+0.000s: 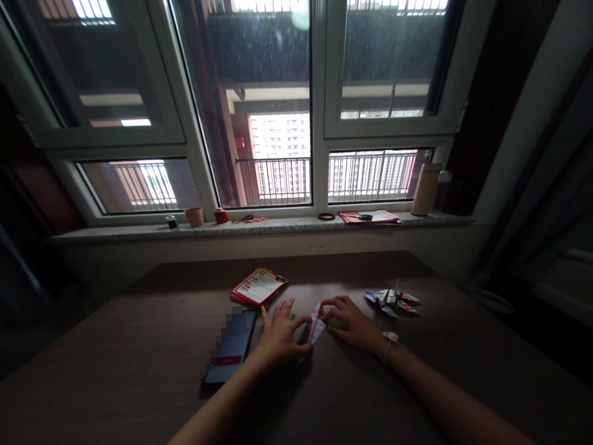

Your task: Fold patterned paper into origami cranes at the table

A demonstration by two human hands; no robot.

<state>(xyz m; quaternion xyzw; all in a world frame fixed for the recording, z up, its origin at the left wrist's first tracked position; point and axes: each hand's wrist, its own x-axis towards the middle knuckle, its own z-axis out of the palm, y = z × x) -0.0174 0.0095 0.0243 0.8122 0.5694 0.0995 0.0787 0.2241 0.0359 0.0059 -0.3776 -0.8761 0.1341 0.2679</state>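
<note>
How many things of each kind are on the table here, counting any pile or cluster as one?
Stack of red-edged printed sheets: 1
Device with a screen: 1
Folded paper piece between the left hand and the right hand: 1
Cluster of folded papers, its pieces too overlapped to count: 1
Total: 4

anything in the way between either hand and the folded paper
Nothing visible. The left hand and right hand have fingertips right at the folded paper, one from each side. The cards and phone lie off to the left, not between.
</note>
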